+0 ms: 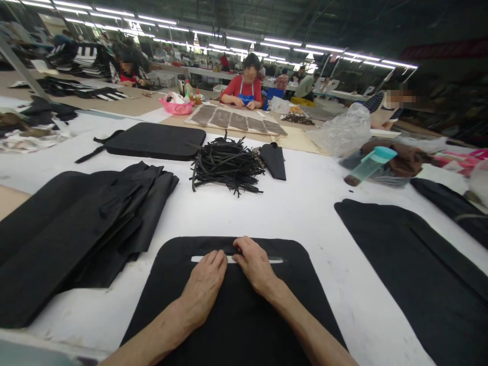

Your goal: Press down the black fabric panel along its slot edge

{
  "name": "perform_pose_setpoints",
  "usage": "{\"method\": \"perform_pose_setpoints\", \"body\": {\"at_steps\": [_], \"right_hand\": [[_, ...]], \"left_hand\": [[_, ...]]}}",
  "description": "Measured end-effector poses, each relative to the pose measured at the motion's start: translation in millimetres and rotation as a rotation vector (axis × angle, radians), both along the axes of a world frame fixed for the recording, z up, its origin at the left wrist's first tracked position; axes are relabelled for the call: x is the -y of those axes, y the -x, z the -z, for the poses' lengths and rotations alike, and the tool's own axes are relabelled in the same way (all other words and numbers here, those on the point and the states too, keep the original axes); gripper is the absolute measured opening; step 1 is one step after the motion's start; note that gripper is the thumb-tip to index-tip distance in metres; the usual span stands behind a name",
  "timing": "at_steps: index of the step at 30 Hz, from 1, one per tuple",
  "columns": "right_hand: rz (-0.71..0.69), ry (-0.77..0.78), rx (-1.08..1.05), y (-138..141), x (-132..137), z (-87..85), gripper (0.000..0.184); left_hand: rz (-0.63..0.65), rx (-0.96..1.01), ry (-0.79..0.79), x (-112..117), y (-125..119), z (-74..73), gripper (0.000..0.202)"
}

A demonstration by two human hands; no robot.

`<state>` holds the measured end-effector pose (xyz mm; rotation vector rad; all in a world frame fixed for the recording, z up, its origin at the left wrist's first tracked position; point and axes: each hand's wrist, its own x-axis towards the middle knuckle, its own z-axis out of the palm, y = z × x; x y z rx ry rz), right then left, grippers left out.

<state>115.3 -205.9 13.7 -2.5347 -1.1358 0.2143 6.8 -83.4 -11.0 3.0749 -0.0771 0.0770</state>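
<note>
A black panel (244, 315) with rounded far corners lies flat on the white table in front of me. Near its far edge runs a narrow slot (276, 261) through which white shows. My left hand (206, 279) rests over the slot's left half, its fingers together and laid flat on the panel; its thumb is hidden. To its right, my right hand (256, 264) has curled fingers and a bent thumb at the slot's far edge, closed on the panel's material there. The two hands are apart, with a bit of slot between them.
Stacked black pieces (76, 218) lie left, a black panel (415, 264) right. Beyond are a heap of black strips (229, 165), a thick black pad (156, 141) and a bottle with a turquoise lid (369, 166). Across the table sits a person in red (232, 89).
</note>
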Motion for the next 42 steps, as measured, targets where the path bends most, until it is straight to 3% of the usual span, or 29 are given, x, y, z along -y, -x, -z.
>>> {"method": "perform_pose_setpoints", "body": {"at_steps": [5, 11, 17, 25, 32, 37, 42], "right_hand": [[-0.061, -0.041, 0.049, -14, 33, 3.6, 0.007], [0.014, -0.012, 0.075, -25, 57, 4.9, 0.012], [0.156, 0.169, -0.048, -29, 47, -7.8, 0.013], [0.258, 0.319, -0.136, -41, 30, -19.3, 0.009], [0.258, 0.358, -0.171, -43, 29, -18.8, 0.007], [0.260, 0.333, -0.178, -43, 29, -18.7, 0.008], [0.239, 0.282, -0.219, -48, 38, -11.3, 0.004]], "left_hand": [[-0.013, -0.020, -0.037, -1, 2, -4.7, 0.053], [0.001, -0.021, -0.110, 2, 2, -3.4, 0.053], [0.034, 0.001, -0.237, 6, 4, 0.2, 0.053], [0.046, -0.008, -0.260, 12, -3, -7.8, 0.055], [-0.062, -0.028, -0.195, 30, -18, -10.8, 0.041], [0.067, 0.049, -0.224, 43, -25, -0.6, 0.047], [0.064, 0.000, -0.253, 44, -29, -5.0, 0.050]]}}
